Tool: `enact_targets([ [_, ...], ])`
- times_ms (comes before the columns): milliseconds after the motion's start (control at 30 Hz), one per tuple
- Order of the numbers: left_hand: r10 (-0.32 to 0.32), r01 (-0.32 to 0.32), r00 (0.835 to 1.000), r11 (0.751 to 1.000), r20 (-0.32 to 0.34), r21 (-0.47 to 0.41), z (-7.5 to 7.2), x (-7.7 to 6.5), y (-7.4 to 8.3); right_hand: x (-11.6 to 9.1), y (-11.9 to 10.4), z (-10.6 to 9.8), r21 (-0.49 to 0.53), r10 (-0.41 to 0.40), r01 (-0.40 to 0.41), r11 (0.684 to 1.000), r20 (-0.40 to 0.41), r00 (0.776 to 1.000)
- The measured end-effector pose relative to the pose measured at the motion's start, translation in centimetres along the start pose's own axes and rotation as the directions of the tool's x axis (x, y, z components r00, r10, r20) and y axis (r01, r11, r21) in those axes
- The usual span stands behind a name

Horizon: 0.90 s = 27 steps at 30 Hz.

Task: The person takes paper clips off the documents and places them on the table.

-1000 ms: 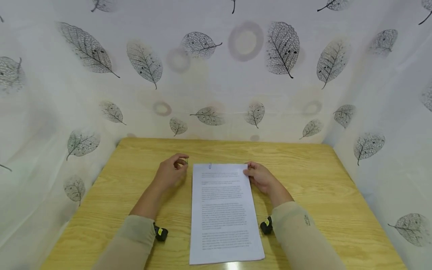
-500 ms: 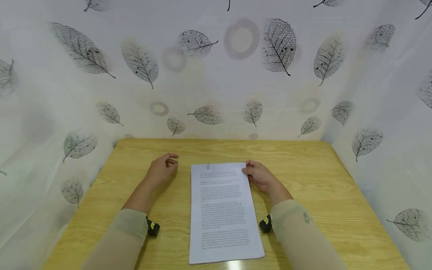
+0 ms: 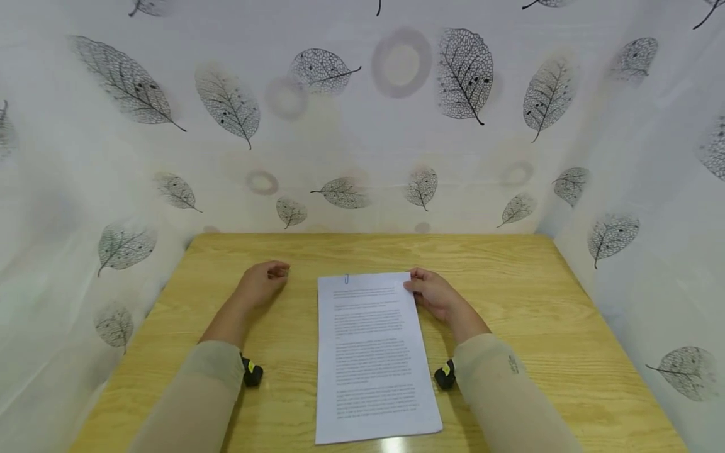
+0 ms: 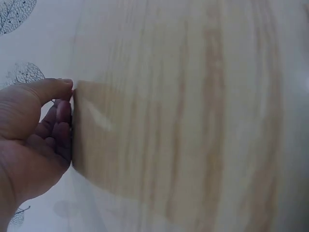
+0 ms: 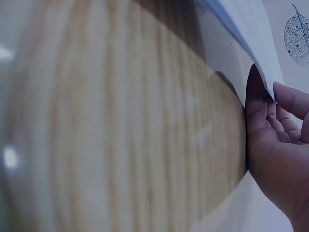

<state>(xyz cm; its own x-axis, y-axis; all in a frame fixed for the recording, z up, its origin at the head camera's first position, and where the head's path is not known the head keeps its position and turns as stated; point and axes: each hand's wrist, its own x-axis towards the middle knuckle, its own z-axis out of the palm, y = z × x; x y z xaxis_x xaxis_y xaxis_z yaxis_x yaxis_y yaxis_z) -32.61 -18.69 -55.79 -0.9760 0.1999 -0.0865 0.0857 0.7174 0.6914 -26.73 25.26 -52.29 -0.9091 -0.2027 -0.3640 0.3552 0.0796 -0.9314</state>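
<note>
- The printed text on the paper sheets [image 3: 374, 352] is too small to read.
- The left hand [image 3: 262, 283] has its fingertips curled under, so anything between them is hidden.
- The table [image 4: 193, 121] looks blurred in both wrist views.
- The picture edge cuts off the right hand [image 5: 280, 145].

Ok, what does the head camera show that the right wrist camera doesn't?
Only the head view shows the left hand resting on the table apart from the paper, the paper clip on the paper's far edge, both sleeves, and the leaf-print cloth behind. Only the right wrist view shows, close up, the paper's corner lifted off the wood, pinched between thumb and fingers. Both show the right hand at the paper and the wooden table.
</note>
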Motion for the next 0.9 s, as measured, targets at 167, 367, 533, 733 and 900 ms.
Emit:
enact_targets([
  [167,-0.018,0.018,1.000,1.000,0.013,0.004,-0.6,-0.8,0.7,0.0,0.0,0.2,-0.004,0.009,-0.009,1.000,-0.002,1.000],
  [367,-0.033,0.034,0.999,0.999,0.023,-0.037,-1.3,-1.6,2.4,-0.2,-0.2,0.3,-0.014,-0.007,0.007,1.000,-0.004,1.000],
  [533,-0.050,0.051,0.998,0.998,0.031,-0.024,-1.3,-1.6,2.7,-0.3,-0.3,0.3,-0.011,-0.012,0.012,1.000,0.002,1.000],
  [733,-0.074,0.076,0.996,0.997,0.039,-0.030,-1.4,-1.6,2.8,-0.1,-0.1,0.3,-0.005,-0.020,0.020,1.000,0.012,1.000],
  [900,-0.080,0.081,0.996,0.996,0.032,-0.038,-1.4,-1.8,2.8,-0.2,0.0,0.3,-0.011,-0.018,0.018,1.000,0.006,1.000],
])
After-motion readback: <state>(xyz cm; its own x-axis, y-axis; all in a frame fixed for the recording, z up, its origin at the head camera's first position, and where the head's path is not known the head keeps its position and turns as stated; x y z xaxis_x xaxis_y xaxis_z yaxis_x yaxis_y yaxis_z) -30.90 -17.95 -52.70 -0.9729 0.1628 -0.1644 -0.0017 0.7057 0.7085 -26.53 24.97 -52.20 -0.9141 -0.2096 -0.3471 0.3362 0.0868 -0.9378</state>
